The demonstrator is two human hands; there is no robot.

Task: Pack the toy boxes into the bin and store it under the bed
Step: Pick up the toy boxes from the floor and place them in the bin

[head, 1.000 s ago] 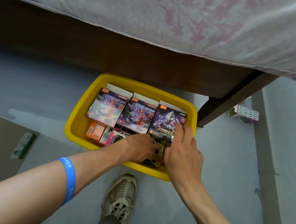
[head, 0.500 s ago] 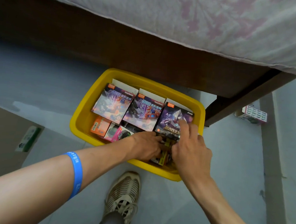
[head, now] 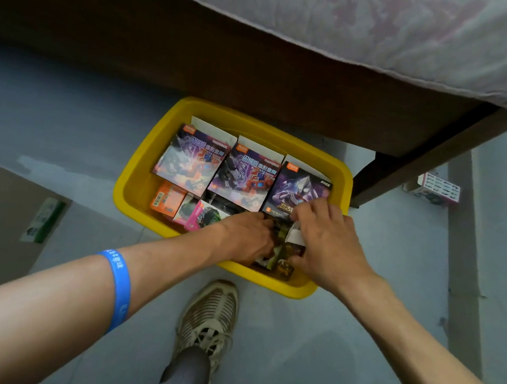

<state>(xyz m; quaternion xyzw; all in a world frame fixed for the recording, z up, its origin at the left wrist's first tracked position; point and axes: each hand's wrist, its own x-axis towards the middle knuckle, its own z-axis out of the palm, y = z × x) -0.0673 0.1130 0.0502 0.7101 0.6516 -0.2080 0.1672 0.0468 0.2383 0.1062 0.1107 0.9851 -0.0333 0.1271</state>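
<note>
A yellow bin sits on the grey floor, its far edge at the dark wooden bed frame. Three large purple toy boxes stand in its far row. An orange box and a pink-edged box lie in the near row. My left hand and my right hand are both inside the bin's near right corner. Between them is a small dark and gold toy box, which they grip from either side. The right fingers also touch the rightmost purple box.
A pink and white toy box lies on the floor beyond the bed leg at the right. A flat cardboard sheet with a green label lies at the left. My shoe stands just in front of the bin.
Both hands stayed in the bin's near right corner. The right fingers slid down off the rightmost purple box toward the small box. The view has tilted closer over the bin.
</note>
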